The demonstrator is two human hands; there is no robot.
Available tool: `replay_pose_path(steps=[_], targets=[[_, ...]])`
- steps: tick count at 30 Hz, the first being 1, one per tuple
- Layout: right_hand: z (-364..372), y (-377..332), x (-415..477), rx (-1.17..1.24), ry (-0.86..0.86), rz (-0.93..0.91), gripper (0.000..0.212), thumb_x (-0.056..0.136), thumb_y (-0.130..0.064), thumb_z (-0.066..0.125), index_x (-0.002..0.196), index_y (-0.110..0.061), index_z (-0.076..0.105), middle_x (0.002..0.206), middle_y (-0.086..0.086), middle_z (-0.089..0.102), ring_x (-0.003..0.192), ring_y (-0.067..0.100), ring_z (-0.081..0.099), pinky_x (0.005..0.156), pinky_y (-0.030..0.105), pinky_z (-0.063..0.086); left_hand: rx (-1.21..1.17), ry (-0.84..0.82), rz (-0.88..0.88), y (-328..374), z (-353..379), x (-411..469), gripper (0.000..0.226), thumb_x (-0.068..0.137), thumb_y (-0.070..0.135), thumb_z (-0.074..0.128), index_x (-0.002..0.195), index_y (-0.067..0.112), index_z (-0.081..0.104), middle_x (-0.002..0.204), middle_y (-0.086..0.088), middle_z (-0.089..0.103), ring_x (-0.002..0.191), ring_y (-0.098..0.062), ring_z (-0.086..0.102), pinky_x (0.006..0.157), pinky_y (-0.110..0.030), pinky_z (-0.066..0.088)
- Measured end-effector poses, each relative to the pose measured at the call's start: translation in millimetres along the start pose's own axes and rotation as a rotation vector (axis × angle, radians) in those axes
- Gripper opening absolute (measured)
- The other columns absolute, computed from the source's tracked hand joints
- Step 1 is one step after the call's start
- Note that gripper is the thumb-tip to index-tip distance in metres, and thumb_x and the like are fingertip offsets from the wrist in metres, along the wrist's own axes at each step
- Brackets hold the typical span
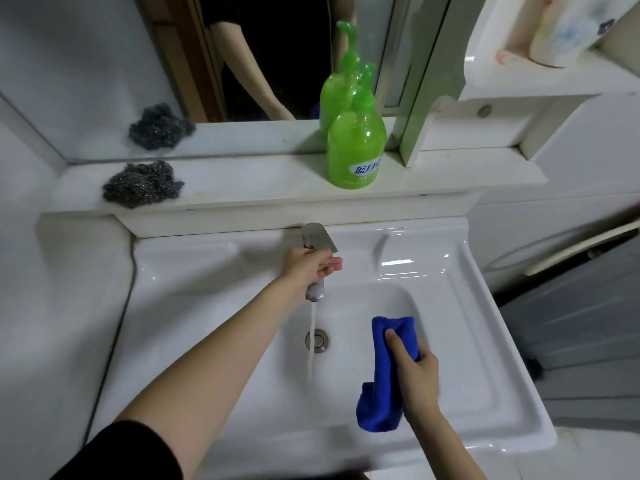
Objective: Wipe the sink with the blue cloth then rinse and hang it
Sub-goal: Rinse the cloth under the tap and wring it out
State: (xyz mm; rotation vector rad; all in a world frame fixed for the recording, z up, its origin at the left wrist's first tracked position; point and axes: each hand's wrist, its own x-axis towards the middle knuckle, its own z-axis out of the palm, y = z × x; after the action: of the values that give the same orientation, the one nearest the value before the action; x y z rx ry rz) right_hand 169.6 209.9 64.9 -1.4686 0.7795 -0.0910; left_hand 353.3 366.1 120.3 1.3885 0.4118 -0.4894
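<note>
our left hand (306,266) curls its fingers over the faucet (317,258), hiding the tap body; only the lever end and spout show. a thin stream (312,337) falls beside the drain (317,340). our right hand (414,372) grips the blue cloth (384,372) over the sink (194,278) basin, thumb on top, other fingers hidden behind the fabric. on the ledge: green soap bottle (356,147), steel wool (142,183).

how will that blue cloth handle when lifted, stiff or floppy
Probably floppy: the blue cloth droops in folds below the right hand gripping it. It looks plush, so it would likely soak up water from the running tap and get heavier.
</note>
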Motion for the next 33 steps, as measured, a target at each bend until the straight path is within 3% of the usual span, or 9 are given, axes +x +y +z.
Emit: replay_pose_path(steps=[4, 8, 12, 19, 22, 24, 27, 30, 33], targets=[[12.9, 1.5, -3.7, -0.035, 0.043, -0.007, 0.045, 0.085, -0.038, 0.074, 0.068, -0.004, 0.05, 0.054, 0.004, 0.051, 0.046, 0.013, 0.049, 0.041, 0.021, 0.042, 0.078, -0.088, 0.001, -0.8, -11.9, 2.4, 0.014, 0.094, 0.008, 0.059, 0.096, -0.005, 0.064, 0.08, -0.015, 0.075, 0.062, -0.018, 0.073, 0.062, -0.02, 0.057], [29.5, 7.5, -0.6, -0.037, 0.017, 0.051, 0.049, 0.081, -0.047, 0.074, 0.074, -0.004, 0.052, 0.06, 0.005, 0.052, 0.056, 0.018, 0.051, 0.056, 0.035, 0.044, 0.178, -0.089, 0.089, -12.1, -40.5, 1.3, 0.018, 0.092, 0.016, 0.061, 0.082, 0.002, 0.067, 0.067, -0.008, 0.074, 0.061, -0.02, 0.07, 0.058, -0.023, 0.056], [52.7, 18.4, 5.2, -0.011, 0.012, 0.066, 0.043, 0.079, -0.049, 0.072, 0.071, -0.01, 0.055, 0.061, 0.0, 0.054, 0.056, 0.014, 0.052, 0.051, 0.027, 0.046, 0.195, -0.023, 0.171, -38.5, -80.9, -1.9, 0.015, 0.092, 0.017, 0.059, 0.087, 0.007, 0.068, 0.066, -0.006, 0.073, 0.06, -0.018, 0.066, 0.058, -0.024, 0.051], [109.8, 53.1, 31.8, 0.049, -0.093, 0.085, 0.031, 0.089, -0.038, 0.068, 0.063, -0.022, 0.06, 0.061, -0.001, 0.058, 0.056, 0.013, 0.054, 0.051, 0.024, 0.047, 0.164, 0.107, 0.008, -118.1, -122.9, 3.0, 0.019, 0.098, 0.014, 0.05, 0.1, 0.002, 0.065, 0.08, -0.011, 0.069, 0.07, -0.024, 0.062, 0.07, -0.033, 0.049], [134.0, 68.5, 47.1, 0.069, -0.173, 0.12, 0.04, 0.087, -0.044, 0.071, 0.072, -0.009, 0.059, 0.067, 0.009, 0.059, 0.061, 0.02, 0.056, 0.057, 0.028, 0.048, 0.18, 0.089, -0.049, -148.5, -123.5, 16.1, 0.023, 0.099, 0.018, 0.047, 0.098, 0.007, 0.067, 0.084, -0.007, 0.073, 0.075, -0.022, 0.066, 0.072, -0.029, 0.052], [147.2, 79.2, 56.3, 0.075, -0.196, 0.156, 0.049, 0.082, -0.049, 0.07, 0.08, -0.001, 0.058, 0.071, 0.019, 0.059, 0.065, 0.023, 0.058, 0.061, 0.033, 0.049, 0.168, 0.063, -0.089, -164.1, -120.6, 31.0, 0.027, 0.1, 0.022, 0.047, 0.098, 0.01, 0.071, 0.087, -0.004, 0.076, 0.081, -0.022, 0.069, 0.076, -0.028, 0.054], [162.6, 90.5, 69.7, 0.06, -0.173, 0.167, 0.037, 0.074, -0.054, 0.069, 0.065, -0.02, 0.06, 0.06, 0.004, 0.056, 0.054, 0.015, 0.055, 0.051, 0.023, 0.046, 0.098, -0.05, -0.136, -180.6, -113.3, 51.6, 0.038, 0.103, 0.037, 0.041, 0.098, 0.023, 0.075, 0.098, 0.001, 0.078, 0.094, -0.019, 0.072, 0.083, -0.029, 0.055], [167.4, 100.9, 74.9, 0.078, -0.221, 0.092, 0.031, 0.088, -0.039, 0.065, 0.075, -0.013, 0.057, 0.067, 0.003, 0.057, 0.061, 0.017, 0.055, 0.058, 0.031, 0.049, 0.017, -0.142, -0.171, -188.5, -109.0, 59.8, 0.04, 0.091, 0.061, 0.047, 0.096, 0.034, 0.077, 0.099, 0.002, 0.078, 0.095, -0.015, 0.073, 0.078, -0.025, 0.056], [162.3, 105.6, 71.9, 0.068, -0.301, 0.051, 0.019, 0.093, -0.037, 0.061, 0.078, -0.025, 0.061, 0.072, 0.002, 0.063, 0.067, 0.016, 0.063, 0.062, 0.029, 0.053, -0.09, -0.277, -0.191, -197.6, -105.2, 60.7, 0.052, 0.085, 0.066, 0.056, 0.113, 0.026, 0.073, 0.114, -0.005, 0.074, 0.109, -0.022, 0.069, 0.09, -0.032, 0.055]])
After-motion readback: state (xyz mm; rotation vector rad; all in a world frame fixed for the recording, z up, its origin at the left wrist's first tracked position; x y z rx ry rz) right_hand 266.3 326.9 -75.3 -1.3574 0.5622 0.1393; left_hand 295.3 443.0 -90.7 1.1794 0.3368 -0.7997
